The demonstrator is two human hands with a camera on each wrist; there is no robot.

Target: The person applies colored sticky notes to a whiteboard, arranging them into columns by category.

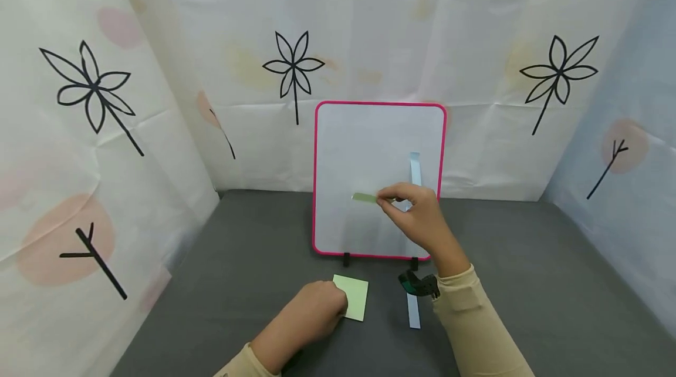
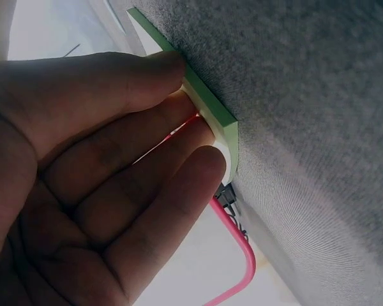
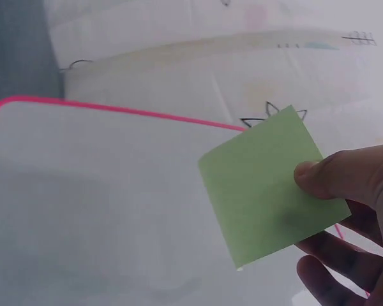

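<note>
A single light green sticky note (image 3: pixel 268 191) is pinched between the thumb and fingers of my right hand (image 1: pixel 419 221). In the head view it appears nearly edge-on, in front of the whiteboard (image 1: pixel 364 148). My left hand (image 1: pixel 311 312) holds a pad of green sticky notes (image 1: pixel 355 299) that lies on the table before the board. Up close in the left wrist view, the thumb and fingertips grip the side of the pad (image 2: pixel 210 102). A light blue strip (image 1: pixel 415 167) is on the board's right part, partly hidden by my right hand.
Another pale blue strip (image 1: pixel 413 311) lies on the dark grey table (image 1: pixel 259 248), below the right wrist's dark strap (image 1: pixel 417 284). Small black feet (image 1: pixel 346 259) support the pink-framed board. Patterned cloth (image 1: pixel 232 71) hangs behind and at both sides.
</note>
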